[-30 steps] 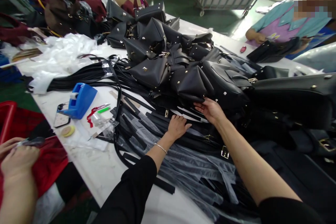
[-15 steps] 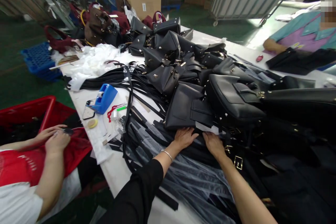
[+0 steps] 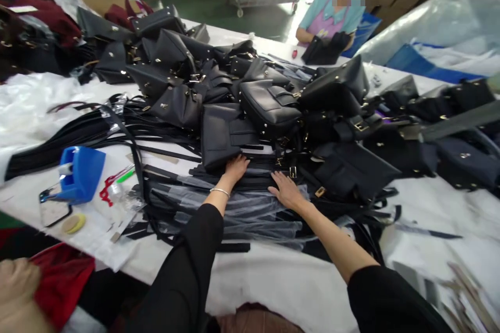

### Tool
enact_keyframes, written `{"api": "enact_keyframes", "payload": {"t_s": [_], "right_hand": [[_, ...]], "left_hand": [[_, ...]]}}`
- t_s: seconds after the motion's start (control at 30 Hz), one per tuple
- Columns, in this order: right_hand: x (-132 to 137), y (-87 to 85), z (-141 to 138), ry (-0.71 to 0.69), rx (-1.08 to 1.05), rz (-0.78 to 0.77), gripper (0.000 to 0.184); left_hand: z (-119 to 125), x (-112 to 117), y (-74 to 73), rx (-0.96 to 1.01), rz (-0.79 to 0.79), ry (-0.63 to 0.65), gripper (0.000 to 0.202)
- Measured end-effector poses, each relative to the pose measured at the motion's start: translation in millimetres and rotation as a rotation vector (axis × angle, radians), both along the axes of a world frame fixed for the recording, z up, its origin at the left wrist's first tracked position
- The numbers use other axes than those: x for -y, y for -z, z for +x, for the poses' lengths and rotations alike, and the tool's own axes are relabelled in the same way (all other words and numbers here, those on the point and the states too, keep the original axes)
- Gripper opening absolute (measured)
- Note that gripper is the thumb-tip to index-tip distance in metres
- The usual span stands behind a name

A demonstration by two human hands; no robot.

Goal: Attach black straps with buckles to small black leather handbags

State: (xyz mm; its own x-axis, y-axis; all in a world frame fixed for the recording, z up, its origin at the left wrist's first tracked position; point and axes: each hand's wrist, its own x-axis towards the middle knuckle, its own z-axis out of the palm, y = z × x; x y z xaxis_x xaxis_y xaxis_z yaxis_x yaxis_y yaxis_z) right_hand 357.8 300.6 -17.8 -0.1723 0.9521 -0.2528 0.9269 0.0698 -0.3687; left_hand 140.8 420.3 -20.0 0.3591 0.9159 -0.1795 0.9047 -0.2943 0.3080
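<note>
While the left hand (image 3: 236,169) reaches to the near edge of a flat-sided black bag (image 3: 215,138) around the middle of the counter (image 3: 273,281), its fingers lie at the right part of that edge, where the bag meets a spread of black straps (image 3: 258,181); whether this grip is closed on the bag or only pressing beside it, I cannot make out. A thin bracelet (image 3: 221,192) circles the left wrist. The right hand (image 3: 287,191), to the right and slightly nearer, has its grip loose, the fingers spread over the straps, just near of a gold buckle (image 3: 292,171). On the near side of both hands, more straps lie under clear plastic wrap (image 3: 234,212). Beyond the flat-sided bag, a heap of black bags (image 3: 167,57) stretches toward the far left, and a boxy black bag (image 3: 269,106) sits just to its right. At the left of the counter stand a blue dispenser (image 3: 88,174), a yellow roll (image 3: 74,223) and a green stick (image 3: 125,176). Across the counter, a person in a teal top (image 3: 310,15) holds a black item (image 3: 324,51); at the near left, another person's hand (image 3: 17,283) shows beside red cloth (image 3: 64,281).
</note>
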Motion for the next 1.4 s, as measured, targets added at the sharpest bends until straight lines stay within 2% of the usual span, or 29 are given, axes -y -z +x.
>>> {"api": "enact_keyframes", "payload": {"t_s": [0.1,0.2,0.3,0.4,0.5,0.63,0.73,0.87,0.93,1.03,1.13,1.2,1.27,1.33,1.4], "right_hand": [[49,-13.0,12,0.023,-0.078,0.102,0.055],[110,-17.5,25,0.136,-0.213,0.237,0.05],[177,-10.4,40,0.324,-0.324,0.276,0.044],[241,8.8,58,0.464,-0.344,0.303,0.041],[296,38.4,76,0.495,-0.208,0.359,0.044],[341,75.6,90,0.416,0.05,0.406,0.052],[351,88.0,92,0.364,0.151,0.353,0.056],[348,87.8,88,0.381,0.138,0.284,0.057],[346,86.3,86,0.412,0.094,0.262,0.055],[344,84.2,90,0.472,-0.035,0.227,0.053],[337,75.9,100,0.559,-0.269,0.141,0.058],[326,60.4,105,0.68,-0.474,0.023,0.069],[314,34.0,103,0.805,-0.745,-0.105,0.08],[302,-0.6,93,0.861,-1.101,-0.182,0.081],[295,-35.1,78,0.874,-1.461,-0.186,0.07]], "left_hand": [[15,18,-19.7,0.001,0.089,0.051,0.032],[39,65,-30.8,0.045,0.162,0.195,0.036],[64,124,-22.7,0.095,0.175,0.405,0.046],[79,163,-5.0,0.09,0.199,0.459,0.056],[80,167,3.5,0.096,0.206,0.433,0.048],[71,154,-8.7,0.106,0.208,0.441,0.024],[67,159,-25.1,0.087,0.197,0.378,0.025],[68,176,-46.0,0.063,0.153,0.315,0.022],[72,175,-59.7,0.056,0.146,0.254,0.02],[85,160,-92.3,0.034,0.168,0.066,0.022],[106,149,-136.8,0.028,0.237,-0.098,0.024],[124,159,-161.9,0.094,0.306,-0.058,0.022],[145,188,-172.8,0.136,0.325,0.069,0.023],[164,231,-165.7,0.152,0.298,0.233,0.024],[179,280,-144.8,0.159,0.225,0.376,0.02]]}}
